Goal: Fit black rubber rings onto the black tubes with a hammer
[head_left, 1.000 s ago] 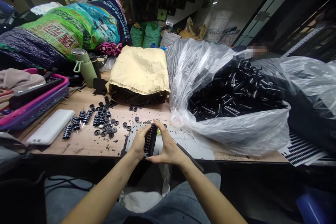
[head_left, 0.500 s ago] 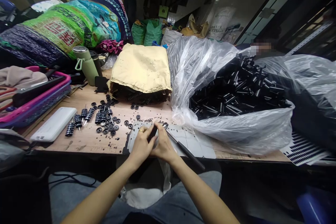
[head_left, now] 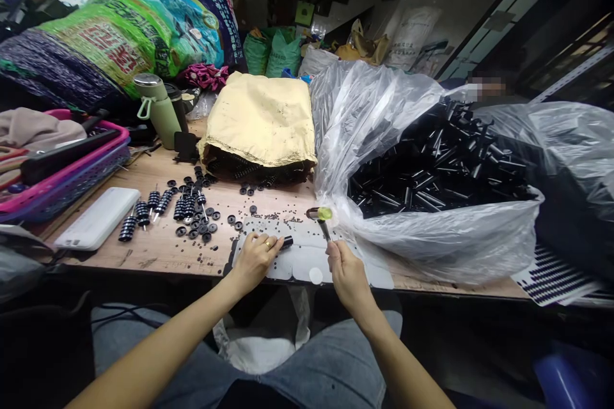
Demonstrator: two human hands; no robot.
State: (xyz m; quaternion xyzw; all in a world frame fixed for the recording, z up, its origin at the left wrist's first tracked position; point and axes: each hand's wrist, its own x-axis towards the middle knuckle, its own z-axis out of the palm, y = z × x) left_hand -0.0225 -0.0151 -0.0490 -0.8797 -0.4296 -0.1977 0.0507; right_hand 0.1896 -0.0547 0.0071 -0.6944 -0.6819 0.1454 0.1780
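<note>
My right hand point(head_left: 349, 273) is closed around the handle of a small hammer point(head_left: 320, 213), raised a little above the table with its head pointing away from me. The hammer's head has a yellow-green face on its right end. My left hand point(head_left: 256, 261) is closed on a short black tube point(head_left: 286, 242), pressing it down on a grey mat point(head_left: 300, 266). Only the tube's right end shows; the fingers cover the rest. Tiny black rings are scattered on the mat's far side. A white round spot point(head_left: 315, 275) lies near the mat's front edge.
Black wheels point(head_left: 204, 228) and stacked wheel rollers point(head_left: 127, 229) lie to the left beside a white power bank point(head_left: 98, 218). A yellowish sack point(head_left: 261, 118) stands behind. At right, a clear plastic bag point(head_left: 432, 249) holds black parts. A pink basket point(head_left: 103, 144) and green flask point(head_left: 160, 112) stand left.
My hands have parted. My right hand has picked the hammer up off the mat and moved right; my left hand has lowered the black tube onto the mat.
</note>
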